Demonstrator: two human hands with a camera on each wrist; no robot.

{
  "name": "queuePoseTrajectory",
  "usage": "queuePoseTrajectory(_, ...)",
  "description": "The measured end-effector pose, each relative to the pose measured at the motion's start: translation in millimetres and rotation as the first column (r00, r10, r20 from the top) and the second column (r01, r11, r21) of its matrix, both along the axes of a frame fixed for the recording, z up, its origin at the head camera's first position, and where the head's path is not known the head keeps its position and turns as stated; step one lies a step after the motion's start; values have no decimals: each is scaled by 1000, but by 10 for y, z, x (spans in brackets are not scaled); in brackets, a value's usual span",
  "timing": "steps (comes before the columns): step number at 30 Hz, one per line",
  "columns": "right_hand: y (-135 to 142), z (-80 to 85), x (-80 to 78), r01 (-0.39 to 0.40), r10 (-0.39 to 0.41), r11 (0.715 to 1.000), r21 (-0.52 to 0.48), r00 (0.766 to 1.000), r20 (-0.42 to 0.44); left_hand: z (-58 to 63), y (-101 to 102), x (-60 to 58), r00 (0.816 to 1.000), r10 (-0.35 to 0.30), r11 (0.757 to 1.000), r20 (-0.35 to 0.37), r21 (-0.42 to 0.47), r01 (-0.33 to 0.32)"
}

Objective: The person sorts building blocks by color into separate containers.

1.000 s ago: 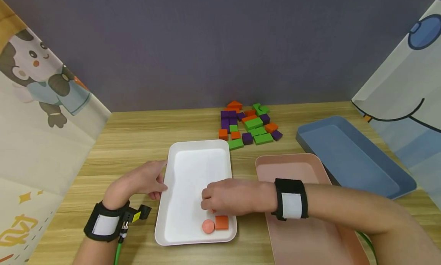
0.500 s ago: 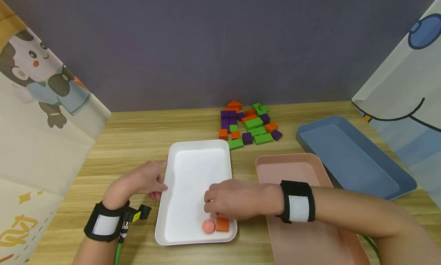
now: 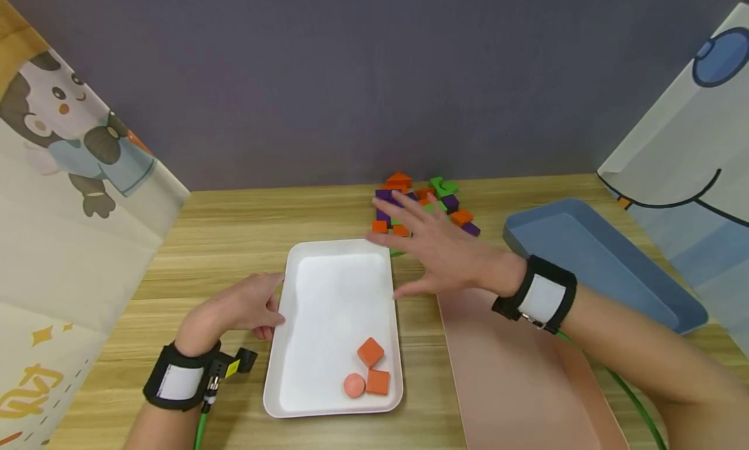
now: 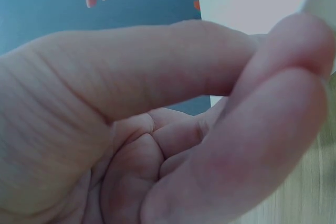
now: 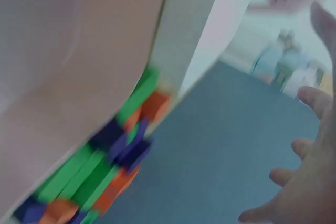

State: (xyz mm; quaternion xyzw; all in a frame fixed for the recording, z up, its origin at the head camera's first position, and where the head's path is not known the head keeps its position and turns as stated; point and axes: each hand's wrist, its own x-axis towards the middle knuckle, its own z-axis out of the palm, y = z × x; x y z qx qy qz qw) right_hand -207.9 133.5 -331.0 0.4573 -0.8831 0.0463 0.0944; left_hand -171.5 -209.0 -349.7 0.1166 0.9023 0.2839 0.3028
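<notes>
My left hand [image 3: 247, 305] pinches the left rim of a white tray [image 3: 322, 300]; in the left wrist view its thumb and fingers meet at the tray edge. Two orange square blocks [image 3: 370, 352] and a pinkish round piece [image 3: 354, 385] lie in the tray's near right corner. My right hand [image 3: 441, 248] holds nothing, its fingers spread wide beyond the tray's right side. It partly hides a cluster of green, orange and purple blocks [image 3: 461, 217] near the back of the table. The right wrist view shows these blocks [image 5: 86, 179] blurred, beyond a tray edge.
A pink tray [image 3: 515, 372] lies to the right, partly under my right forearm. Behind it, a blue tray [image 3: 608, 268] sits at an angle. A dark panel [image 3: 374, 86] rises behind the table, with printed panels at both sides. A green cable [image 3: 634, 401] trails by the right arm.
My right hand has let go of an orange block in the white tray's near corner. It has moved away toward the block cluster, fingers spreading. The left hand has stayed put.
</notes>
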Motion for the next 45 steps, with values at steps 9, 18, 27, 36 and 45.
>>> queuePoseTrajectory(9,560,-96,-470,360,-361,932,44,915,182,3,13,1,1000,1,1000,6,-6,-1)
queuePoseTrajectory(18,875,-301,-705,450,-461,887,106,850,253,-2,10,9,1000,11,1000,8,-15,-11)
queuePoseTrajectory(27,887,-430,-815,359,-389,921,152,878,279,8,10,15,1000,12,1000,5,-17,-12)
queuePoseTrajectory(36,923,-522,-843,329,-332,943,51,913,238,28,8,7,1000,-1,999,-12,-39,0)
queuePoseTrajectory(45,872,-394,-778,379,-373,925,31,890,264,22,15,13,1000,16,999,5,-31,-16)
